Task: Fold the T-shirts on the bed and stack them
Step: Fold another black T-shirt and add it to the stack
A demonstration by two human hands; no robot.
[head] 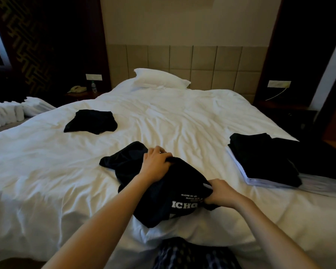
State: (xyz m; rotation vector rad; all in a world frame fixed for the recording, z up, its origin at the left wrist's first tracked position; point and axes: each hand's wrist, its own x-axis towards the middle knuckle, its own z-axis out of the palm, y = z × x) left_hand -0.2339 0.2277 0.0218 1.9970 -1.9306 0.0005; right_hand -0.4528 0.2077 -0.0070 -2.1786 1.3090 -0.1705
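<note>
Landmark: I place everything from the pillow (159, 78) at the head of the bed (182, 113).
Shirt in hand: a crumpled black T-shirt (175, 183) lies well down the bed from the pillow, at the foot edge nearest me.
Left hand: my left hand (156, 164) has its fingers curled into a bunch of cloth on the side of the heap towards the pillow.
Right hand: my right hand (219, 193) pinches the cloth edge on the side away from the pillow, beside a small white tab.
Done: a folded stack (264, 158) of dark shirts sits down-bed and right of the pillow, by the bed's right edge. I cannot count its layers.
Left to do: this shirt is not yet spread flat, and another loose black shirt (91, 121) lies down-bed and left of the pillow, unfolded.
Progress: I judge the job past halfway, with two shirts in view to fold and stack.
Long axis: the heap runs on a slant, its far end towards the pillow and off to the left, its near end by my right hand.
Facing: white print shows face up and reads upright to me. I take the tab for a neck label, which would put the collar at my right hand, but the bunching leaves that unsure.
</note>
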